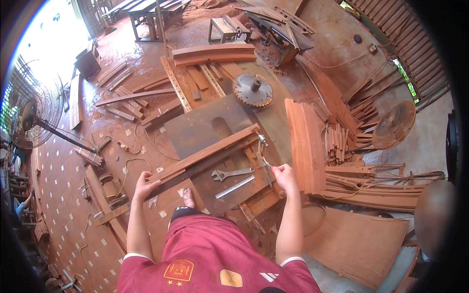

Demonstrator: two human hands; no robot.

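A long wooden bar [210,152] lies slantwise across the dark metal saw table [193,128]. My left hand [144,186] is at the bar's near left end, its thumb and fingers either side of it. My right hand [285,178] pinches the near end of a slim metal handle [265,158] that reaches up to a metal clamp screw [263,140] by the bar's far right end. Between my hands, an adjustable wrench [232,174] and a steel ruler [235,187] lie on the table. The slot in the tabletop shows no blade.
A toothed circular saw blade [252,90] lies flat beyond the table, near curved timber [214,53]. More shaped timber [304,146] stands to the right. Cords and a cable spool [111,186] lie on the tiled floor at left, near a large fan [30,116].
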